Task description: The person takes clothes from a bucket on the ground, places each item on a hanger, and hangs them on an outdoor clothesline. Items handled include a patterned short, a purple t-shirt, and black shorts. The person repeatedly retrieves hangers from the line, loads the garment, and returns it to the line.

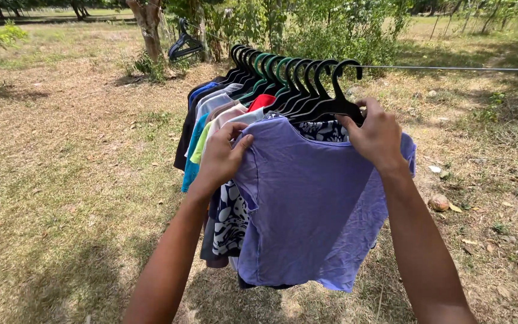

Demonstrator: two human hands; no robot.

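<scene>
A purple t-shirt [313, 204] hangs nearest me on a black hanger [331, 105] hooked over a wire clothesline [451, 69]. My left hand [223, 156] grips the shirt's left shoulder. My right hand [376, 135] holds the hanger's right arm together with the shirt's right shoulder. Behind it, several more garments [211, 120] hang on black and green hangers [265, 72], among them a black-and-white patterned one, a blue, a pink and a red one.
Dry grass and bare soil [67, 168] lie all around. A tree trunk [148, 27] with spare hangers [184, 45] stands at the back left, bushes [331, 30] behind the line. A brown coconut husk [439, 202] lies on the right.
</scene>
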